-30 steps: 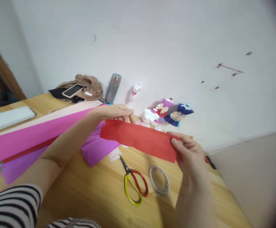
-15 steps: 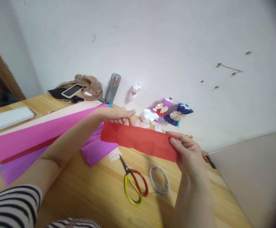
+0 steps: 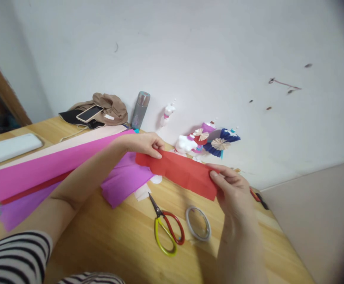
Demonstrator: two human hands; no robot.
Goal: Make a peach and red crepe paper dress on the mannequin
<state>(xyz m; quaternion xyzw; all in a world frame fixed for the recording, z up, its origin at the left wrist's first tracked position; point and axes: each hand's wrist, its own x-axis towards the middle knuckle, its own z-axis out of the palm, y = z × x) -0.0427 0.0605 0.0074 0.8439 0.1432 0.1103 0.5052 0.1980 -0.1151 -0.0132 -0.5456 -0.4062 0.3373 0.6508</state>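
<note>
A strip of red crepe paper (image 3: 186, 173) is held up above the table between both hands. My left hand (image 3: 148, 145) pinches its upper edge near the left end, thumb in front. At the strip's right end, my right hand (image 3: 232, 185) grips the corner between thumb and fingers. Below the strip, scissors (image 3: 162, 225) with one red and one yellow handle lie on the wood, blades together. A roll of tape (image 3: 198, 223) lies flat to their right. Purple crepe paper (image 3: 127, 179) spreads under my left forearm, with small white paper pieces (image 3: 142, 192) beside it.
Small white dress-form figures (image 3: 185, 144) and a blue paper-dressed one (image 3: 223, 142) stand along the wall. A grey bottle (image 3: 140, 110), a phone (image 3: 90, 113) on brown cloth (image 3: 112, 106), long pink paper (image 3: 56, 165) and a white case (image 3: 10, 150) occupy the left side.
My left hand has moved from above the strip's left end to pinch its top edge. The strip now sags slightly, and a round white paper piece shows below it. My right hand keeps its grip.
</note>
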